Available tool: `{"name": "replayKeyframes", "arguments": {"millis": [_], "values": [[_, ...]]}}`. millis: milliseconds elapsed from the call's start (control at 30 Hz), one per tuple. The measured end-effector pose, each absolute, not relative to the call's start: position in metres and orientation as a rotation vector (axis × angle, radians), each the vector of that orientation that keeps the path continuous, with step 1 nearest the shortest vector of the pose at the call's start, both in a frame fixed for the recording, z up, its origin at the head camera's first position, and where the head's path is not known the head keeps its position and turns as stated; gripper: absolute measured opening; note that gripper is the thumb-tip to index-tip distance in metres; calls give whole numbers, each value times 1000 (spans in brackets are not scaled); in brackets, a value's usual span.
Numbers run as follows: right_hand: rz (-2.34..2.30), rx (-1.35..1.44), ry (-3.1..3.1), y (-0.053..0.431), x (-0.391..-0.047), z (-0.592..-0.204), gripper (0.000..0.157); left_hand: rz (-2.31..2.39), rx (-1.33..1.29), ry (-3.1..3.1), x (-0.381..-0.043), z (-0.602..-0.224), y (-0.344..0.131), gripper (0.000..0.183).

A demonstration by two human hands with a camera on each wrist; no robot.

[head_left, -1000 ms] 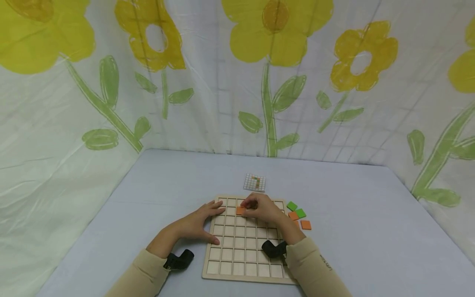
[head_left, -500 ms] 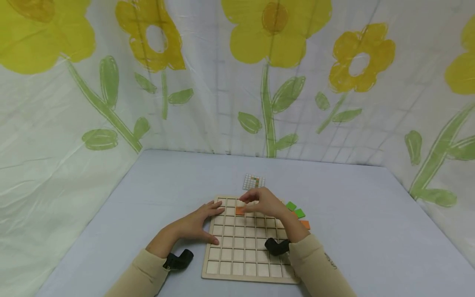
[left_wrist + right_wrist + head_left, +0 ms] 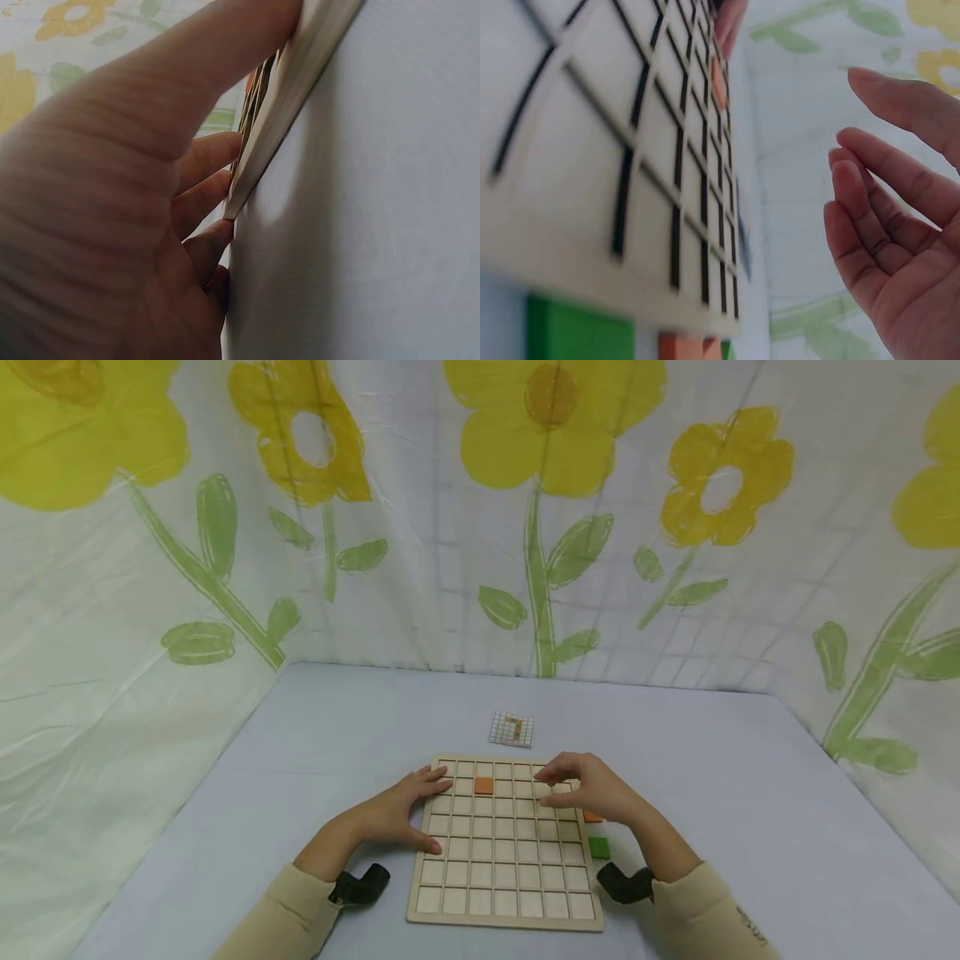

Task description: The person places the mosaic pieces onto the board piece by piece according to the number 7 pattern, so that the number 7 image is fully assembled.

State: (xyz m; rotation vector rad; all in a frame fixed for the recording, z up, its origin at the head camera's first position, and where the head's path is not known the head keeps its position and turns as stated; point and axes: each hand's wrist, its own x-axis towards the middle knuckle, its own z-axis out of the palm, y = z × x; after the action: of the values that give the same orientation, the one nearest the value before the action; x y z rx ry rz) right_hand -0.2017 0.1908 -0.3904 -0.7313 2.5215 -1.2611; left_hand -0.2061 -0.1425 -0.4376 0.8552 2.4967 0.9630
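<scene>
A wooden grid board (image 3: pixel 504 926) with square cells lies on the table. One orange tile (image 3: pixel 483 786) sits in a cell of its second row from the far side. My left hand (image 3: pixel 393 814) rests at the board's left edge, thumb and fingers spread apart along the rim. Over the right part of the board hovers my right hand (image 3: pixel 596 787), nothing between its loosely bent fingers and thumb. Beside the board's right edge lie a green tile (image 3: pixel 599 848) and an orange tile (image 3: pixel 592 817), the latter partly behind the right hand. The right wrist view shows those fingers apart from the board.
Beyond the board lies a small card (image 3: pixel 512 728) printed with a grid and a coloured pattern. Black wrist devices (image 3: pixel 362 886) sit on both forearms. A white curtain (image 3: pixel 420 568) with yellow flowers hangs behind the table (image 3: pixel 360 718).
My right hand has let go of the orange tile, lifted and moved right to the board's right side. The tile stays in its cell. My left hand keeps its place on the edge.
</scene>
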Motion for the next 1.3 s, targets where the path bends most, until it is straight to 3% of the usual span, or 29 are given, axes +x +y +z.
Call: {"name": "replayKeyframes", "arguments": {"millis": [467,1300], "values": [[-1185,-656,2611,240,-173,-407,34,959,843,2500,-205,-437,-141,94],[-1223,-550,2567,270,-153,-426,36,964,858,2502,-205,-438,-141,94]]}}
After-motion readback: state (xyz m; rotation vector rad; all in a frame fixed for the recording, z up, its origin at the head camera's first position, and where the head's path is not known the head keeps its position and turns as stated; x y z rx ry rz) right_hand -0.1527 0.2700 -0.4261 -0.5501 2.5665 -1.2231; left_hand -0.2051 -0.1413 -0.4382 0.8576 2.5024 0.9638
